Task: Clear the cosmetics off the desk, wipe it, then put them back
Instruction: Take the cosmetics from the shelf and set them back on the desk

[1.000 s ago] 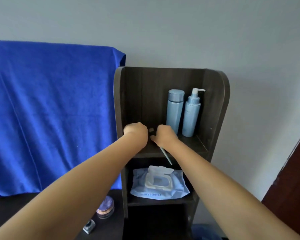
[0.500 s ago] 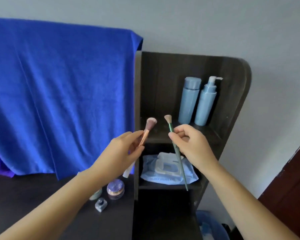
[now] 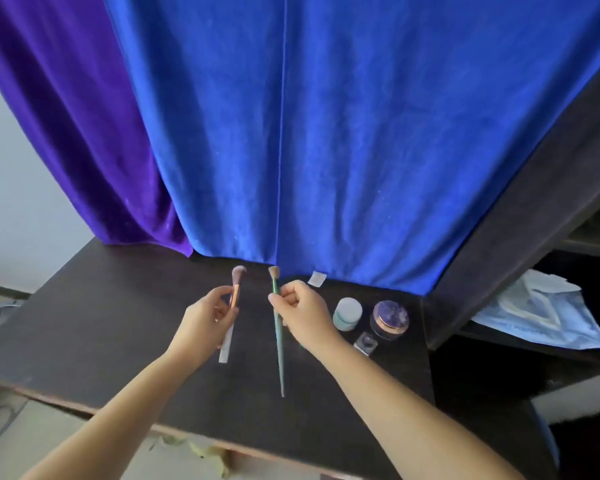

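My left hand (image 3: 205, 320) pinches a short makeup brush (image 3: 234, 296) with a copper ferrule, pink bristles up and a white handle pointing down. My right hand (image 3: 302, 313) grips a long thin green-handled brush (image 3: 278, 351), its bristles up. Both brushes hang upright over the dark desk (image 3: 101, 327). To the right on the desk stand a pale green jar with a white lid (image 3: 347, 313), a round purple-lidded jar (image 3: 390, 318) and a small clear square bottle (image 3: 365, 342).
A blue cloth (image 3: 326, 133) and a purple cloth (image 3: 66, 116) hang behind the desk. A dark shelf unit (image 3: 520, 216) stands at the right, with a pack of wet wipes (image 3: 541, 313) on a lower shelf. The desk's front edge (image 3: 84, 407) is worn.
Both hands drew the two brushes out of the shelf unit and carried them left over the desk. The view swung left and down, so the shelf now sits at the right edge.
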